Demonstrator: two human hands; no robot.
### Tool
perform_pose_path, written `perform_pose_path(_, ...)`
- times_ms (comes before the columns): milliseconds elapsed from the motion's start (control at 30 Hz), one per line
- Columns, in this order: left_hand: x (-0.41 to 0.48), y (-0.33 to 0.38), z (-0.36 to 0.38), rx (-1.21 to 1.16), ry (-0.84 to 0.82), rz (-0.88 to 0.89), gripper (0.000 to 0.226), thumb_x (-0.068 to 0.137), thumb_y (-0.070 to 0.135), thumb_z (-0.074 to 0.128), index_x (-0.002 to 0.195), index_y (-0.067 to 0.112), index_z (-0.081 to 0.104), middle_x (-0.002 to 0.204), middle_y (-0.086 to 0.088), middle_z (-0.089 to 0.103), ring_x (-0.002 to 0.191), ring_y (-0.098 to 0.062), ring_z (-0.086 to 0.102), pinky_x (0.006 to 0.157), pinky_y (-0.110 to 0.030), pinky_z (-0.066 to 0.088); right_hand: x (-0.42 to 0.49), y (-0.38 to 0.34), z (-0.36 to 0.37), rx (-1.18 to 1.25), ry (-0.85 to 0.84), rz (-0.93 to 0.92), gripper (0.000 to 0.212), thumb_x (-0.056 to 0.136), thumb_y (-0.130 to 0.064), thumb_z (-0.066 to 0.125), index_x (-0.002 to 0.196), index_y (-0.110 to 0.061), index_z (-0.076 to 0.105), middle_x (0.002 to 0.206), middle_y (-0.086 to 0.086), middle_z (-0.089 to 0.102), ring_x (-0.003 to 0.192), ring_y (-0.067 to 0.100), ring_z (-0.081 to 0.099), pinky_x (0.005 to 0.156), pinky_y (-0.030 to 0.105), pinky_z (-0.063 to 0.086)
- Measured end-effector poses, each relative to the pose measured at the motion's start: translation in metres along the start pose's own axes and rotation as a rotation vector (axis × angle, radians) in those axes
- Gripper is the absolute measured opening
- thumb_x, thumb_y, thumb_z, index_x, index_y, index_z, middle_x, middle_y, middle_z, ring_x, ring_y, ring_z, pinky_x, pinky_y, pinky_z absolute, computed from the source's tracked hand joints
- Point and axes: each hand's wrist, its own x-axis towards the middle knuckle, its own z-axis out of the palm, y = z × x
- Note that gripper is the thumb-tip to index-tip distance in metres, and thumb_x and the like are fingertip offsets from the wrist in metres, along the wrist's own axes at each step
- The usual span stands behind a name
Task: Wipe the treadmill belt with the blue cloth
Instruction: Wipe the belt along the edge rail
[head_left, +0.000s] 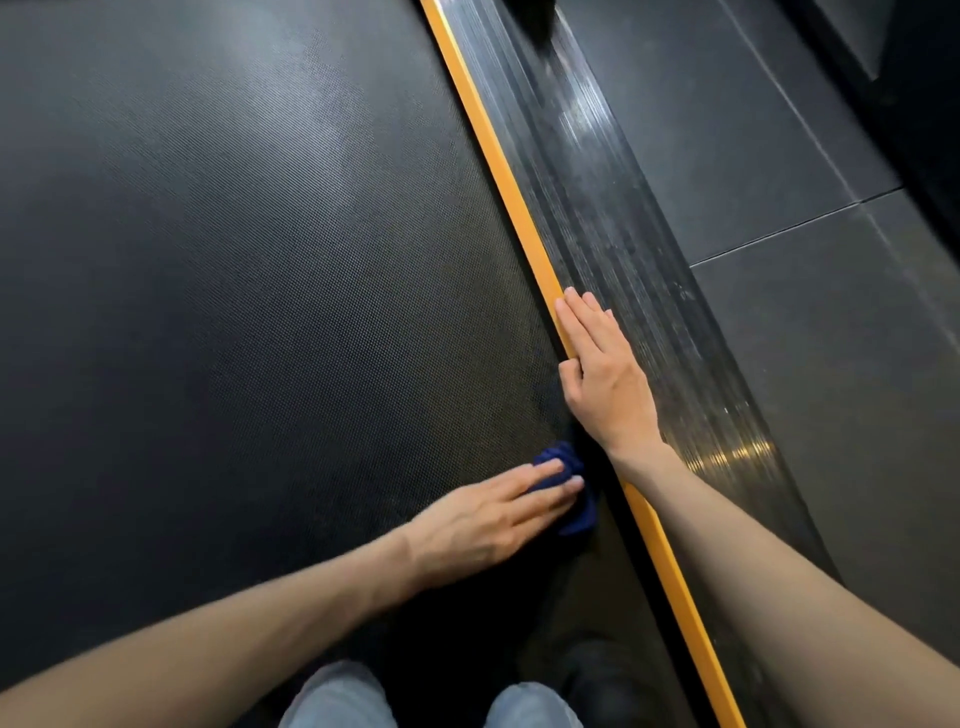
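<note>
1. The left hand (488, 519) reaches in from 8 o'clock, forearm bare, palm down. Its fingers (545, 491) are straight and close together, pressing flat on the cloth (563, 460).
2. The right hand (605, 384) comes in from 4 o'clock and lies flat on the rail (597, 182). Its fingers point to 11 o'clock, straight and together, holding nothing. The thumb touches the yellow strip (498, 156).
3. The cloth sits on the belt (234, 260) at 5 o'clock from centre, just beside the strip.
4. Most of the cloth is hidden under the left fingers; only crumpled blue edges show.
5. The belt and rail run out of frame at 12 o'clock.
6. Two knees (337, 696) in jeans are cut off at 6 o'clock.
7. A dark shape beside them is too dim to make out.
</note>
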Motion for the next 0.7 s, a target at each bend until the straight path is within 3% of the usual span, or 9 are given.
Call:
perform_pose_path(167,0.008,-0.09,-0.008,0.017,0.092,-0.299,0.047,0.09,0.01,0.029,0.131,-0.005,0.046,0.141,-0.02,0.042,0.132,-0.038,0.036,0.108,-0.047,0.033,0.0,0.001,0.0,-0.012,0.0,0.001,0.054,0.089,-0.007,0.044,0.143,-0.008,0.036,0.15,0.007,0.034,0.141,0.017,0.025,0.117,0.036,0.02)
perform_pose_path(233,0.004,-0.141,-0.012,-0.028,0.183,-0.518,0.047,0.091,0.01,0.029,0.133,-0.006,0.043,0.142,-0.022,0.039,0.132,-0.041,0.033,0.111,-0.045,0.025,0.001,0.002,0.001,0.0,0.0,0.014,0.053,0.09,-0.006,0.047,0.142,-0.008,0.037,0.15,0.006,0.034,0.141,0.015,0.025,0.116,0.034,0.019)
perform_pose_path(300,-0.002,-0.184,-0.017,-0.1,0.244,-0.773,0.046,0.093,0.003,0.032,0.138,-0.005,0.034,0.149,-0.021,0.027,0.139,-0.04,0.019,0.114,-0.033,0.01,0.001,0.002,0.002,0.003,0.005,0.019,0.053,0.09,-0.006,0.048,0.142,-0.009,0.038,0.15,0.005,0.034,0.14,0.013,0.023,0.116,0.033,0.017)
perform_pose_path(400,-0.005,-0.193,-0.018,-0.189,0.259,-0.907,0.051,0.088,0.003,0.029,0.139,-0.007,0.032,0.15,-0.021,0.023,0.14,-0.042,0.012,0.114,-0.034,0.007,0.001,0.001,0.002,0.003,0.013,0.019,0.052,0.09,-0.005,0.049,0.141,-0.007,0.039,0.15,0.005,0.035,0.14,0.013,0.022,0.116,0.031,0.015)
perform_pose_path(500,0.006,-0.144,-0.016,-0.222,0.267,-0.795,0.057,0.082,0.015,0.025,0.131,-0.011,0.042,0.141,-0.028,0.036,0.132,-0.049,0.027,0.115,-0.032,0.007,0.001,-0.001,0.0,0.006,0.01,0.018,0.052,0.089,-0.004,0.048,0.141,-0.006,0.039,0.149,0.007,0.036,0.14,0.017,0.027,0.116,0.033,0.017)
perform_pose_path(633,0.013,-0.038,-0.005,-0.096,0.153,-0.307,0.052,0.078,0.011,0.033,0.123,-0.004,0.055,0.133,-0.018,0.052,0.125,-0.039,0.045,0.113,-0.04,0.013,0.001,-0.001,-0.002,0.003,-0.005,0.004,0.054,0.088,-0.007,0.043,0.142,-0.005,0.037,0.15,0.008,0.034,0.141,0.019,0.027,0.117,0.036,0.02)
perform_pose_path(700,0.007,0.004,-0.002,-0.094,0.066,-0.134,0.05,0.084,0.014,0.032,0.128,0.003,0.053,0.14,-0.009,0.047,0.132,-0.029,0.038,0.113,-0.04,0.017,0.0,-0.001,-0.002,-0.003,-0.009,0.004,0.054,0.088,-0.007,0.042,0.142,-0.005,0.037,0.15,0.008,0.034,0.141,0.019,0.026,0.117,0.036,0.02)
